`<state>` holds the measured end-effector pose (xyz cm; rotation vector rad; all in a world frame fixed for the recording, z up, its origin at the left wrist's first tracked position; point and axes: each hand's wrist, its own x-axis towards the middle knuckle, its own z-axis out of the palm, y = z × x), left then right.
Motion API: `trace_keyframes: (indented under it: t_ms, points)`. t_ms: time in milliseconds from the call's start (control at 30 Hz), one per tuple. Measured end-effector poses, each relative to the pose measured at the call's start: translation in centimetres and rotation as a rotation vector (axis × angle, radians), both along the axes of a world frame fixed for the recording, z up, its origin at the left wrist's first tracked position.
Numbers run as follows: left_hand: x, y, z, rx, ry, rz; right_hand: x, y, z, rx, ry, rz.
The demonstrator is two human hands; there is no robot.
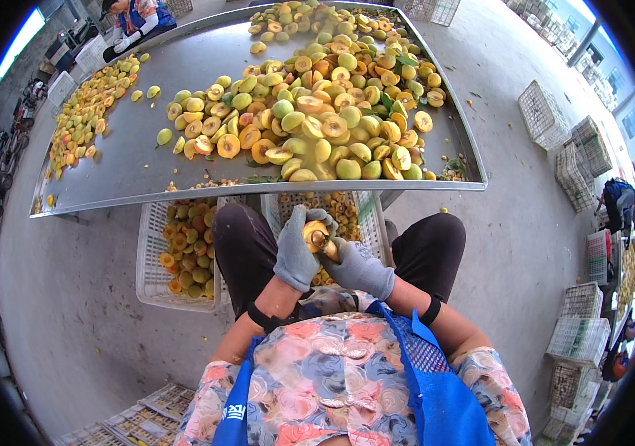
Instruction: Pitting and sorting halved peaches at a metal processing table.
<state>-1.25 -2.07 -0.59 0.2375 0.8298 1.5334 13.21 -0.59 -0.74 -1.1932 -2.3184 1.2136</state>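
Note:
Above my lap, my gloved left hand [296, 251] is closed around a halved yellow stone fruit [311, 233], apricot-like, its cut side turned up. My right hand [364, 269], in a grey glove too, grips a short tool with a brownish rounded handle [325, 244]. The tool's far end meets the fruit, and its working tip is hidden. Beneath my hands stands a white plastic crate [371, 215] with small orange-brown pieces in it. Left of it, a second white crate [155, 286] holds yellow-green fruit halves [192, 249].
A metal table [206, 56] with a raised rim carries a big heap of halved fruit [332, 111] and a smaller pile [83, 115] at its left. Another person [139, 22] works at the far left corner. White crates [544, 115] stand on the floor to the right.

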Motion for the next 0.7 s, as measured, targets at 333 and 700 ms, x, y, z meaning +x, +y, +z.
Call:
trace_keyframes:
  t_ms: [333, 700]
  points:
    - [0.1, 0.5, -0.4, 0.084, 0.012, -0.025, 0.2, 0.3, -1.1, -0.446, 0.235, -0.023]
    - [0.1, 1.4, -0.1, 0.067, 0.231, -0.105, -0.4, -0.8, 0.8, -0.627, 0.139, -0.095]
